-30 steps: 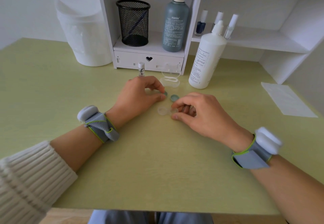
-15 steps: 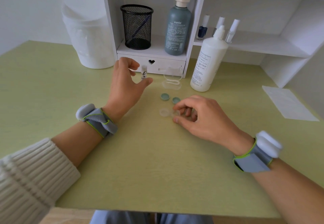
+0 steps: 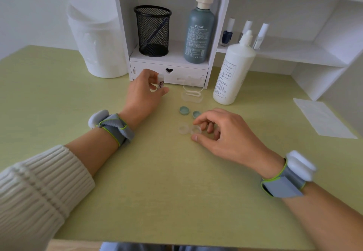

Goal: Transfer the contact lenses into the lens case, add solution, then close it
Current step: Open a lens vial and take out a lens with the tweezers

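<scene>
**Left hand takes the vial, right hand stays on the case**

A second ago the left hand [image 3: 143,95] was down by the caps. Half a second ago it was reaching for the small vial [image 3: 160,80], and now its fingers and thumb curl round it. Whether the vial is lifted off the table [image 3: 157,182] cannot be told. The right hand [image 3: 225,132] has not moved: thumb and forefinger pinch the right-hand well of the clear lens case [image 3: 184,129].

Counted: one vial, one lens case with two open wells, two teal caps [image 3: 184,110], one white solution bottle [image 3: 233,73], one clear tray [image 3: 192,98], one grey-green bottle [image 3: 198,36], three nail-polish bottles [image 3: 227,34], one mesh cup [image 3: 153,30], one white bin [image 3: 96,40] and one sheet of paper [image 3: 322,119].

The lens case lies at 9 o'clock of the right hand, its free well sticking out beyond the fingertips. The caps sit just beside it at 12 o'clock, and the solution bottle stands at 1 o'clock, well apart. The vial is at 11 o'clock of the case, in front of the shelf unit [image 3: 188,70].
</scene>
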Demonstrator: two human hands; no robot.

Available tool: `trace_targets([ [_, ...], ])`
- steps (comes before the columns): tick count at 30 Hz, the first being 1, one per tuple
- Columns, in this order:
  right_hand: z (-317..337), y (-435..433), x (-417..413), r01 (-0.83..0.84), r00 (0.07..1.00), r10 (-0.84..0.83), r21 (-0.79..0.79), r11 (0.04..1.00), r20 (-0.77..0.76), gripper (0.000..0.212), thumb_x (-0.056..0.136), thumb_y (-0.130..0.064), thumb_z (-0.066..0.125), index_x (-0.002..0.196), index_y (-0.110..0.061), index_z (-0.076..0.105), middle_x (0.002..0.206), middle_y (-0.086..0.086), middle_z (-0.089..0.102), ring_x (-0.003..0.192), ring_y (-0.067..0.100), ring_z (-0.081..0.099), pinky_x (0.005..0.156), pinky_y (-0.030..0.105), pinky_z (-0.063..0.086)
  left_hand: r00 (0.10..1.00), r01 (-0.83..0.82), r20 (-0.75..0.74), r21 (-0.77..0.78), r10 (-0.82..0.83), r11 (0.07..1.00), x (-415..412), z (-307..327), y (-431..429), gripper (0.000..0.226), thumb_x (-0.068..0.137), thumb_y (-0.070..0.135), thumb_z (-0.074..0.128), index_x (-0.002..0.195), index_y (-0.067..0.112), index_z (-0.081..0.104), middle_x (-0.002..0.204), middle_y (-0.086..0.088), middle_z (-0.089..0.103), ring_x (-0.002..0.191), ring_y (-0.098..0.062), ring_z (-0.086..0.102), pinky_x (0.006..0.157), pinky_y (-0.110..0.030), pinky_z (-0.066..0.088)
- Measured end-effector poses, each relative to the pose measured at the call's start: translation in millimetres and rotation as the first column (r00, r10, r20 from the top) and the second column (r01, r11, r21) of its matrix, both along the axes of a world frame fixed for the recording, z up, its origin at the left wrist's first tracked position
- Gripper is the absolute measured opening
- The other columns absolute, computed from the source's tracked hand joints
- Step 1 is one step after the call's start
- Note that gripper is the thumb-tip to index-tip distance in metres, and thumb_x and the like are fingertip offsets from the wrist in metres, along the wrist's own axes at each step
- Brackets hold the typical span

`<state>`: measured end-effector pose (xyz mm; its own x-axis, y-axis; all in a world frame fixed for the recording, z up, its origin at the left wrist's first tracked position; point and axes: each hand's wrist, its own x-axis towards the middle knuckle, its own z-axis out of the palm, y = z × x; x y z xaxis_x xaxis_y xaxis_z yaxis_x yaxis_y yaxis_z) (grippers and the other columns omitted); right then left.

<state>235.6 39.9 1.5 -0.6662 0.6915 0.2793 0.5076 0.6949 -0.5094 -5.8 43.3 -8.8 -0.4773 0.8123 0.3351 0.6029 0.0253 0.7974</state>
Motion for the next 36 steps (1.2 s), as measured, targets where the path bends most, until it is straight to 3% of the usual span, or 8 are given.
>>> trace_targets([
  [3, 0.2, -0.3, 0.0, -0.002, 1.000, 0.002, -0.002, 1.000, -0.001, 0.025, 0.081, -0.030, 0.081, 0.102, -0.022, 0.071, 0.087, -0.014, 0.060, 0.080, 0.007, 0.058, 0.068, 0.005, 0.040, 1.000, -0.009, -0.017, -0.017, 0.009, 1.000, -1.3, -1.3, 2.0, 0.031, 0.088, 0.021, 0.073, 0.114, 0.011, 0.060, 0.104, 0.003, 0.068, 0.088, -0.016, 0.061, 0.080, -0.026, 0.047],
  [16, 8.7, -1.8, 0.3, 0.051, 0.989, -0.047, 0.025, 0.998, -0.140, 0.012, 0.085, -0.027, 0.078, 0.092, -0.018, 0.074, 0.083, -0.007, 0.069, 0.078, 0.011, 0.063, 0.066, 0.006, 0.039, 0.999, -0.013, -0.037, -0.047, 0.012, 0.999, -0.1, 3.2, -3.4, 0.018, 0.090, 0.027, 0.070, 0.099, 0.020, 0.056, 0.088, 0.014, 0.059, 0.086, -0.012, 0.058, 0.068, -0.021, 0.040],
  [24, 20.3, 3.4, -11.4, 0.100, 0.962, -0.113, -0.067, 0.993, -0.248, 0.009, 0.087, -0.029, 0.076, 0.084, -0.021, 0.074, 0.080, -0.009, 0.072, 0.077, 0.007, 0.062, 0.064, 0.006, 0.041, 0.997, 0.063, 0.036, 0.047, -0.065, 0.997, 13.7, 21.1, -27.1, 0.023, 0.085, 0.026, 0.077, 0.097, 0.014, 0.062, 0.095, 0.001, 0.074, 0.088, -0.011, 0.069, 0.076, -0.018, 0.051],
  [28, 31.3, 7.0, -26.2, 0.096, 0.944, -0.129, -0.122, 0.988, -0.303, 0.009, 0.090, -0.029, 0.073, 0.085, -0.021, 0.074, 0.081, -0.009, 0.073, 0.076, 0.005, 0.063, 0.064, 0.006, 0.040, 0.989, 0.125, 0.065, 0.079, -0.130, 0.989, 22.9, 25.8, -39.5, 0.023, 0.083, 0.023, 0.080, 0.093, 0.015, 0.062, 0.091, 0.000, 0.074, 0.086, -0.012, 0.071, 0.081, -0.027, 0.058],
  [33, 45.3, 12.0, -46.0, 0.118, 0.919, -0.177, -0.183, 0.976, -0.351, 0.019, 0.097, -0.035, 0.062, 0.091, -0.021, 0.072, 0.081, -0.006, 0.073, 0.077, 0.015, 0.068, 0.063, 0.019, 0.046, 0.972, 0.196, 0.116, 0.084, -0.205, 0.977, 33.8, 25.9, -47.6, 0.026, 0.079, 0.023, 0.084, 0.091, 0.010, 0.064, 0.086, -0.003, 0.074, 0.080, -0.018, 0.074, 0.080, -0.040, 0.060],
  [36, 47.4, 8.4, -54.5, 0.131, 0.913, -0.183, -0.162, 0.978, -0.365, 0.023, 0.092, -0.044, 0.069, 0.087, -0.023, 0.073, 0.080, -0.006, 0.073, 0.074, 0.014, 0.068, 0.067, 0.026, 0.053, 0.977, 0.195, 0.081, 0.064, -0.199, 0.979, 37.6, 28.1, -52.2, 0.028, 0.077, 0.027, 0.084, 0.087, 0.014, 0.062, 0.081, 0.001, 0.073, 0.073, -0.014, 0.073, 0.074, -0.040, 0.061],
])
